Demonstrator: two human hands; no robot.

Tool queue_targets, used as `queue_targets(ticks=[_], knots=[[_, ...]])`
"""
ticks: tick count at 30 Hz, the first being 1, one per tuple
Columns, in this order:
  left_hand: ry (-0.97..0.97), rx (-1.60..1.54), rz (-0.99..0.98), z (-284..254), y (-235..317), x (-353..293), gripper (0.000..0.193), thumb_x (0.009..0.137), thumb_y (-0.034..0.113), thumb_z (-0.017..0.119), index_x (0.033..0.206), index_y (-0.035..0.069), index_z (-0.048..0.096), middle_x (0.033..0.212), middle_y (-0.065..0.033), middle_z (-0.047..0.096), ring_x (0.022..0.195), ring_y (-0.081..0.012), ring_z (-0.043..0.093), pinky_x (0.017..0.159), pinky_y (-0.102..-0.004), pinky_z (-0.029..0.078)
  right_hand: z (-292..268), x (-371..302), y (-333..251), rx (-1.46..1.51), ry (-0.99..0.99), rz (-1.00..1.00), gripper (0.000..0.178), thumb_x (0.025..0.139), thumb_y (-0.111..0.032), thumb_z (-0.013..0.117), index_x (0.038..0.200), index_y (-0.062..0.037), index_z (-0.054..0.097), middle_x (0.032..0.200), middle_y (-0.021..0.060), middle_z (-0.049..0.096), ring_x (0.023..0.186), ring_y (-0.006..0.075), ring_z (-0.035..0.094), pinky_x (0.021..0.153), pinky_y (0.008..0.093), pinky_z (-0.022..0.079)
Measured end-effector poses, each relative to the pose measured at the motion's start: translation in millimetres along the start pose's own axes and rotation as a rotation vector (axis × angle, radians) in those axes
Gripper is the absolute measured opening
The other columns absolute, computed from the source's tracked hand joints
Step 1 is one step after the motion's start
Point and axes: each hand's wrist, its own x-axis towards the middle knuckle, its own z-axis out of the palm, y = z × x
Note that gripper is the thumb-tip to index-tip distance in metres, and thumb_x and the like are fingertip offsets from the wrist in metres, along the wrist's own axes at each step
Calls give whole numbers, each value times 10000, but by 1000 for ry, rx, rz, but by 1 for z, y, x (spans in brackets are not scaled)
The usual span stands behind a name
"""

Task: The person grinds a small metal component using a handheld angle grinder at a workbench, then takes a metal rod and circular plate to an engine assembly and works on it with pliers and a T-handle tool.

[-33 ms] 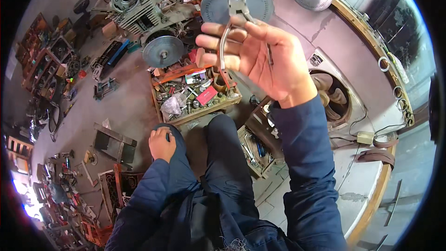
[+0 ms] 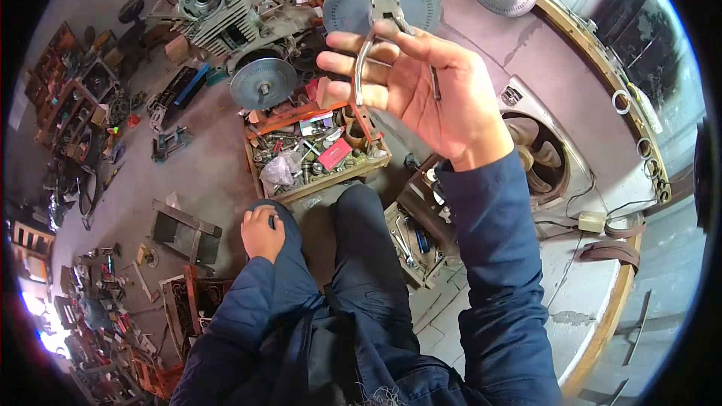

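Observation:
My right hand (image 2: 451,98) is raised, palm toward me, holding a pair of metal pliers (image 2: 387,9). The jaws point up and are slightly apart. Thumb and forefinger pinch the tool just below the pivot, while one curved handle (image 2: 361,75) crosses in front of the other fingers, which are spread. Part of the other handle shows against the palm. My left hand (image 2: 263,233) rests on my left knee with its fingers laid over it, and I see no tool in it. Behind the pliers is a round graduated metal disc (image 2: 342,4).
A wooden crate (image 2: 323,189) of small parts and tools stands before my knees. Behind it are a finned engine block (image 2: 218,19) and a smaller disc (image 2: 265,83). A box with wrenches (image 2: 410,252) sits right of my knee; a fan (image 2: 534,158) is farther right. Tools litter the left floor.
The pliers have shifted very slightly upward in my right hand. My left hand has stayed on the knee.

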Motion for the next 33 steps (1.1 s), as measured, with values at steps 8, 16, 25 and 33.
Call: queue_targets(ticks=[8,16,25,33], knots=[[-76,8,84,5,3,1,113,782,123,672,889,93,686,1048,-13,701,971,-279,611,866,-411,492,-71,-93,71,-355,172,180,101,923,-91,594,1022,-99,572,847,-14,575,664,71,509,572,218,398],[-72,90,91,4,-11,-12,129,829,124,646,935,73,697,1131,-39,706,1010,-313,618,904,-414,490,-283,-322,324,-1094,1014,825,557,824,-281,587,1263,62,566,1243,346,599,1182,465,580,986,482,472],[-122,134,169,9,-3,3,170,848,132,643,990,60,704,1188,-41,696,1061,-312,611,959,-412,471,-381,-380,375,-1740,1128,914,374,957,-212,476,1282,-61,582,1296,191,563,1218,381,557,934,464,495],[-280,158,201,19,37,0,218,883,147,625,1056,48,712,1281,-41,653,1154,-321,576,995,-410,457,-177,-336,123,-910,485,406,396,991,-262,619,1281,7,601,990,123,734,889,232,705,827,356,540]])
